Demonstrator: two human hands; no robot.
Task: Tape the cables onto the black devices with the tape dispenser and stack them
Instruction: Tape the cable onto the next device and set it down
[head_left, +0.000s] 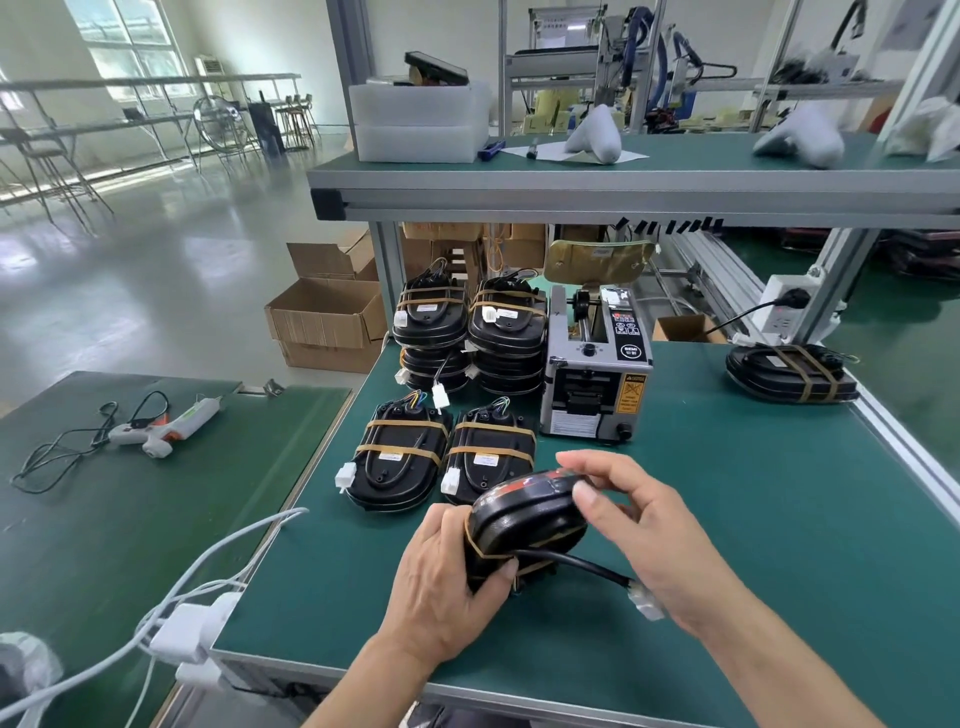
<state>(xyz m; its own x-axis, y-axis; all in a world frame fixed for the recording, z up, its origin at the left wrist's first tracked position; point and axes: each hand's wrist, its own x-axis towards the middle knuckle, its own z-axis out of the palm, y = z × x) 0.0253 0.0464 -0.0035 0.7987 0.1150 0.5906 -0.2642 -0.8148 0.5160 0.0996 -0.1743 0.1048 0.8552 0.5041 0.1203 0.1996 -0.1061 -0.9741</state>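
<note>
The left hand (441, 587) gripped a black device (524, 525) by its near end just in front of the tape dispenser (595, 364), while the right hand (639, 525) pinched its far edge. Its cable (576, 564) hung loose; pressing it flat before taping seemed wise.

**Bright daylight, wide-angle warp**

Daylight pours in from the windows (130, 47) at upper left, leaving a pale glare on the polished floor (171, 270). The green desk (727, 519) is evenly lit with soft, faint shadows. Straight frames bow near the edges (fisheye distortion), and the upper-right corner smears.
</note>
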